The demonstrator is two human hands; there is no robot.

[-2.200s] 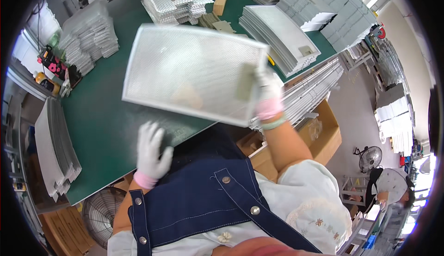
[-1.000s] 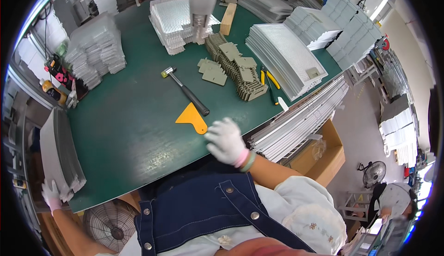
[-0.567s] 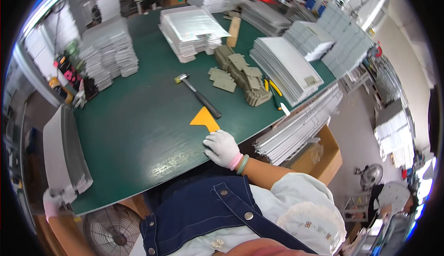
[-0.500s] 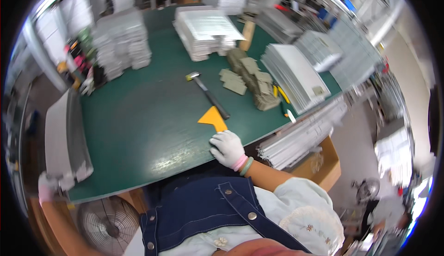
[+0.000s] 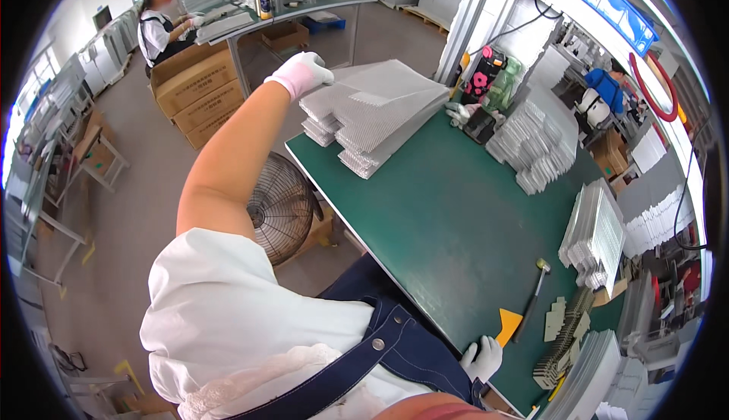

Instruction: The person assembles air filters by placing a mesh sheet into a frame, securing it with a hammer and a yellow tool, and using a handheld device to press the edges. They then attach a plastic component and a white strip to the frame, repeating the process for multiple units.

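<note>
My left hand (image 5: 301,75), in a white glove with a pink cuff, reaches to the far left table corner. Its fingers are closed on the edge of the top perforated sheet (image 5: 387,86), silver-grey, on an uneven stack. My right hand (image 5: 483,358), also gloved, rests at the near table edge, closed around a yellow plastic scraper (image 5: 508,326). Beside the scraper lies a hammer (image 5: 538,291) with a dark handle. Just right of it are flat olive-grey pieces (image 5: 555,320) and a long ribbed bundle (image 5: 563,348) of similar colour.
More sheet stacks stand on the green table (image 5: 448,215), including a silver one (image 5: 596,234) on the right and a wavy one (image 5: 535,143) at the back. A floor fan (image 5: 281,207) stands below the left edge. Cardboard boxes (image 5: 201,90) and a seated person (image 5: 163,25) are beyond.
The view has swung left toward the sheet stack. My left hand has moved from the stack's near end onto its top sheet's edge. The right hand still holds the scraper.
</note>
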